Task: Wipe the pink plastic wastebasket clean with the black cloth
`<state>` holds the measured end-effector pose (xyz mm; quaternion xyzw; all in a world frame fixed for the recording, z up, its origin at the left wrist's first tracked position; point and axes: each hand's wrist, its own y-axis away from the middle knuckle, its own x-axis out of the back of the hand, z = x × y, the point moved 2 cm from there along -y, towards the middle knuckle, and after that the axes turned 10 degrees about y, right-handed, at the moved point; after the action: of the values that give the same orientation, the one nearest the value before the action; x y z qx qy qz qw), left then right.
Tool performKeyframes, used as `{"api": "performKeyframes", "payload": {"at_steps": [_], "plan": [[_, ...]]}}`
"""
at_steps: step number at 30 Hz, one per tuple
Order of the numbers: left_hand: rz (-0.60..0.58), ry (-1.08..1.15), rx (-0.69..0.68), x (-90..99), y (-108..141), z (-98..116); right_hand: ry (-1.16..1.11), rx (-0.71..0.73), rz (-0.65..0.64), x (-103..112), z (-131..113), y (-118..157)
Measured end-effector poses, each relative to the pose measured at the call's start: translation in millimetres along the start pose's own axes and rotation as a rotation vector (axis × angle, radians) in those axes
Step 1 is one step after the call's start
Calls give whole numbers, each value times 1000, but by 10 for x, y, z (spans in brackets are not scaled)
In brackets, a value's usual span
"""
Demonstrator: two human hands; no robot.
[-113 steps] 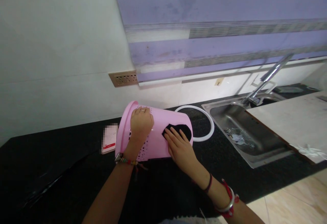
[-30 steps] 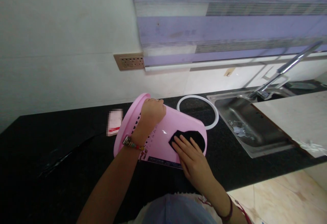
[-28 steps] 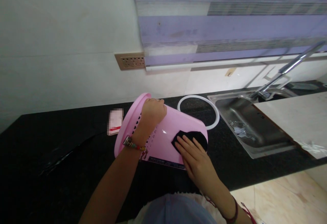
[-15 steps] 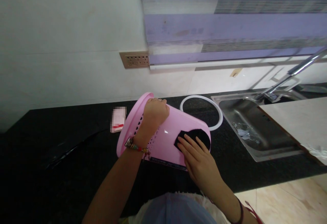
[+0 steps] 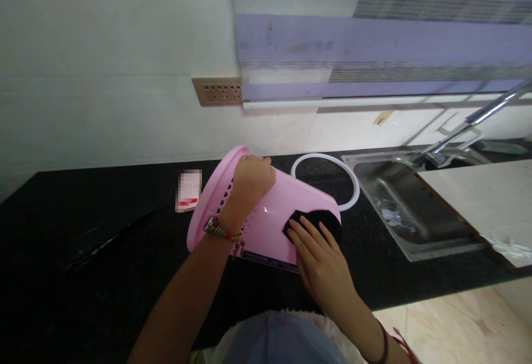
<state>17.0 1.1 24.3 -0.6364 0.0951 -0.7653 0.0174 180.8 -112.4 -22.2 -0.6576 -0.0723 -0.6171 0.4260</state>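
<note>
A pink plastic wastebasket (image 5: 272,225) lies on its side on the dark countertop, its wide rim and a row of cut-out holes toward the left. My left hand (image 5: 254,182) is closed over its upper side near the rim, with the fingertips hidden. On the narrower right end, my right hand (image 5: 318,253) rests with fingers stretched out, pressing a black cloth (image 5: 328,224) against the pink surface; its thumb is out of sight. Behind the wastebasket lies a white plastic ring (image 5: 355,186).
Left of the wastebasket lie a small blurred-out packet (image 5: 189,191) and a shiny black plastic bag (image 5: 108,242). A steel sink (image 5: 419,220) with a faucet (image 5: 477,123) is at the right, partly covered by a pale board (image 5: 477,203). A socket panel (image 5: 218,92) sits on the wall.
The whole view has shifted slightly, moving the things a little left and up. Both hands keep nearly the same places on the wastebasket and cloth.
</note>
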Motion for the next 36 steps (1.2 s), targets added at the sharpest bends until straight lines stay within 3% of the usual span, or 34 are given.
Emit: {"api": "performKeyframes", "payload": {"at_steps": [5,10,16,26,36], "plan": [[23,-8,14,-17,25,-14,-19,-25,-10,-22,-43,-105],[16,6,4,-7,28,-9,-1,11,-25,19,-21,8],[20,11,8,-5,33,-3,-10,-52,-15,-31,-23,-33],[8,2,14,3,24,-6,89,-187,11,-73,360,267],[79,-2,-27,0,71,-6,53,-213,3,-102,351,314]]}}
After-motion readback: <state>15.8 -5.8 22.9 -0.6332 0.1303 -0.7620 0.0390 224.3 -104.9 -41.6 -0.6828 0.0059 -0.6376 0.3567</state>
